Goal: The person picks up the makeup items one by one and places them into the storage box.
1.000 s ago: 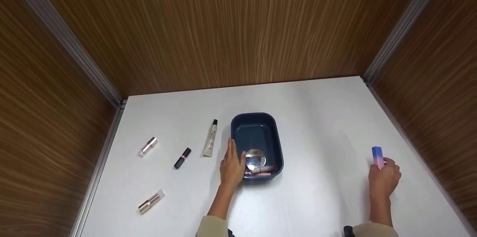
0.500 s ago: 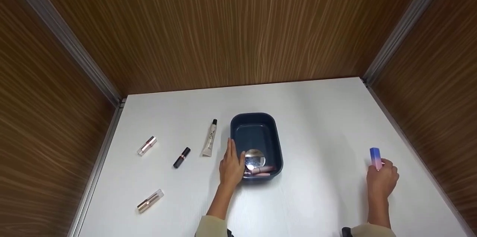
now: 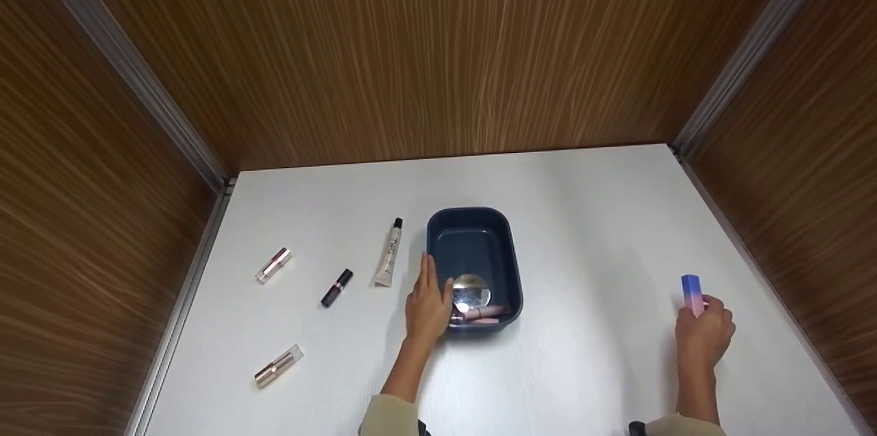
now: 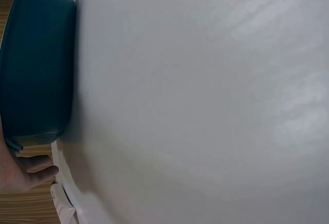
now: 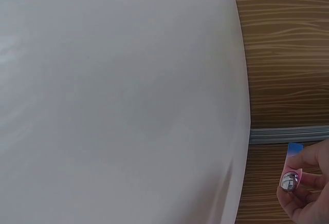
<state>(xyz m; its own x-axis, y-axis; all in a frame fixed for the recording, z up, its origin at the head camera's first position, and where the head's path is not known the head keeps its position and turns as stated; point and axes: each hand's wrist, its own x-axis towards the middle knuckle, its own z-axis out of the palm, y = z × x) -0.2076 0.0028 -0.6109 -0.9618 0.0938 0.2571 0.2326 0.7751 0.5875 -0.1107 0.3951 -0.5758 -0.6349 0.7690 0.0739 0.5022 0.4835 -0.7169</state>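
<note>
At the right side of the white table, my right hand point(image 3: 704, 333) holds an upright blue-and-pink square lipstick tube point(image 3: 692, 292) between thumb and fingers. The right wrist view shows the tube's round silvery end point(image 5: 290, 182) at the fingertips. My left hand point(image 3: 426, 309) rests on the left rim of a dark blue plastic box point(image 3: 515, 271), its straight fingers along the outer side and its thumb over the edge. Inside the box, at the near end, lie a round silvery mirror point(image 3: 471, 292) and a few pinkish tubes point(image 3: 485, 313), partly hidden by the left hand.
Left of the box lie a beige squeeze tube point(image 3: 388, 254) with a black cap, a black lipstick point(image 3: 337, 288), a rose-gold clear-ended tube point(image 3: 273, 265) and a gold clear-ended tube point(image 3: 279, 366). Wood-grain panels point(image 3: 438, 52) enclose the table at the back and sides.
My right hand, with the lipstick tube in it, has shifted very slightly to the left and nearer. The left hand stays at the box rim.
</note>
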